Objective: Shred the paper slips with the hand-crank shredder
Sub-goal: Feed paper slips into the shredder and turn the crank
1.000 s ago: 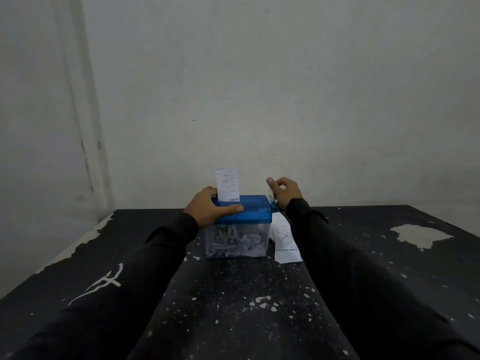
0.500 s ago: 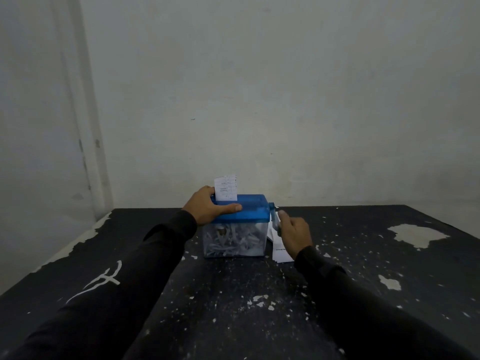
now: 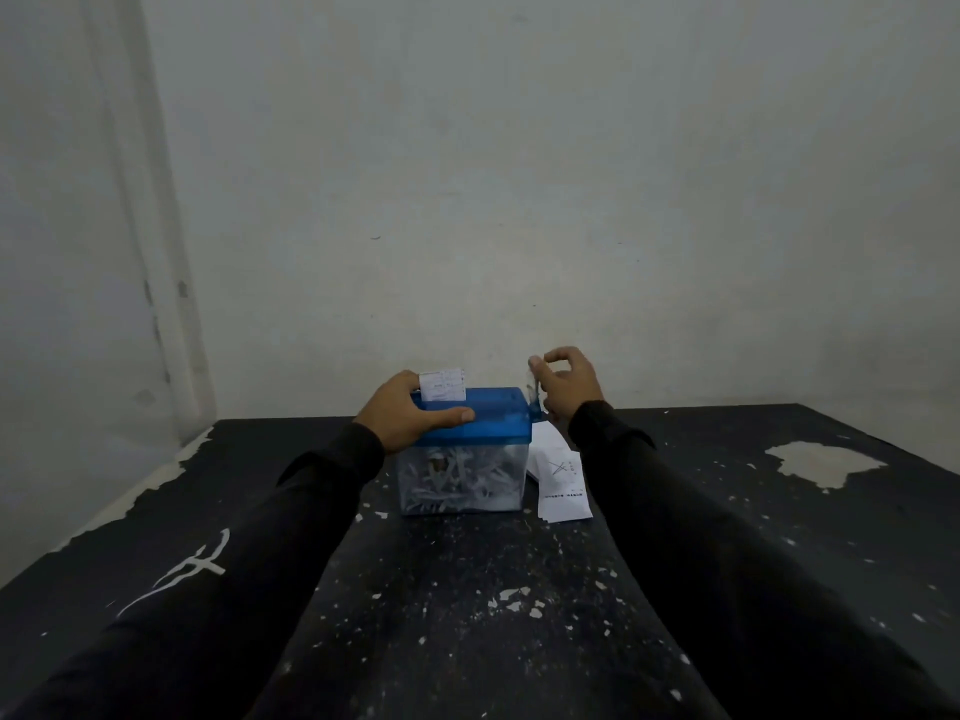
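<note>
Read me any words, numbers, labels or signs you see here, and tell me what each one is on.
Nothing reads as words.
Slip in the shredder: faint print, too blurred to read.
Top slip of the stack beside the shredder: an "X"-like cross mark; the dark print line below it is too small to read.
Left sleeve: white brush-stroke emblem, not legible as letters.
Blue lid: no label visible.

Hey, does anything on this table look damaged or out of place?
The black table has chipped paint: a big pale patch at far right and flecks across the middle. The shredder stands upright; nothing is spilled.
</note>
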